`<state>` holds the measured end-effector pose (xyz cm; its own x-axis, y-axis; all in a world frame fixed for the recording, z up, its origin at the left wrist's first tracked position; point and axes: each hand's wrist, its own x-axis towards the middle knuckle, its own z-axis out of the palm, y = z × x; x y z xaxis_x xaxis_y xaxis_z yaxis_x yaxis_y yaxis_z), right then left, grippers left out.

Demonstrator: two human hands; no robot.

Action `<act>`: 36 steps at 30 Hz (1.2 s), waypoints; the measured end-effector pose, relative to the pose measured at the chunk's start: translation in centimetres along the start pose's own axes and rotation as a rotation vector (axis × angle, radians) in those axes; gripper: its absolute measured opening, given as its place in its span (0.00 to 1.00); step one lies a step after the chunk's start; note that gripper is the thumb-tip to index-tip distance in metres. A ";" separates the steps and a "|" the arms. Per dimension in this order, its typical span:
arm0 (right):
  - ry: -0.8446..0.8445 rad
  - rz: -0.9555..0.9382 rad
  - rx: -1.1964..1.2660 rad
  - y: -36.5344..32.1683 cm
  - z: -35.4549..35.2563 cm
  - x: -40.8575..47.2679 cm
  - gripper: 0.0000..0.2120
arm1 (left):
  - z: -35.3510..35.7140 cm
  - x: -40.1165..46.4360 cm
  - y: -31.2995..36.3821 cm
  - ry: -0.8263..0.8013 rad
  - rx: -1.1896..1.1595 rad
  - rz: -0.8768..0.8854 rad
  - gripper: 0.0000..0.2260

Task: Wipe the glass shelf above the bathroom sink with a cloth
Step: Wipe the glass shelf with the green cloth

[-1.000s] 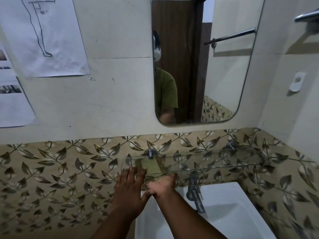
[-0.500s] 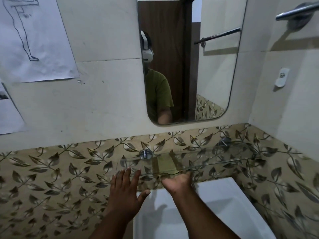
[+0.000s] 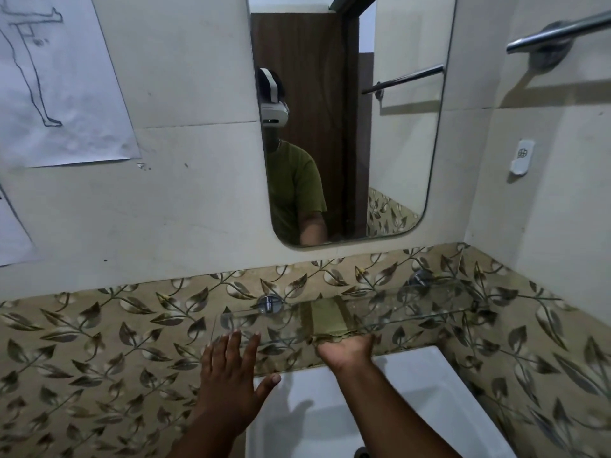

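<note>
So the glass shelf (image 3: 380,317) runs across the lower middle of the frame, held by two round metal brackets on the leaf-pattern tiles. One olive cloth (image 3: 327,320) lies on it, with the right hand (image 3: 347,352) at its near edge; fingers hidden, can't tell the grip. The left hand (image 3: 231,368) is spread flat, holding nothing, just below the shelf's left end. White sink (image 3: 413,391) underneath, one mirror (image 3: 390,143) above, two papers upper left.

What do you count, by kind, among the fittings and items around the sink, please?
Glass shelf: 1
Cloth: 1
Mirror: 1
Sink: 1
Towel bar: 1
Papers on the wall: 2
Shelf brackets: 2
Total: 9
</note>
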<state>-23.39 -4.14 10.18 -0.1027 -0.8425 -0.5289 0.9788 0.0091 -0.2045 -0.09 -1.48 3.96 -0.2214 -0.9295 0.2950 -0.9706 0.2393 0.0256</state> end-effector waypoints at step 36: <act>0.002 -0.013 -0.129 -7.8 -3.2 1.4 0.40 | 0.6 0.4 -0.5 -0.014 -0.035 0.011 0.40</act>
<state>-31.76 -3.64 8.39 -0.1158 -0.8417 -0.5273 0.9465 0.0675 -0.3157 0.28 -2.12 3.44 -0.2334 -0.9307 0.2816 -0.9644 0.2587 0.0555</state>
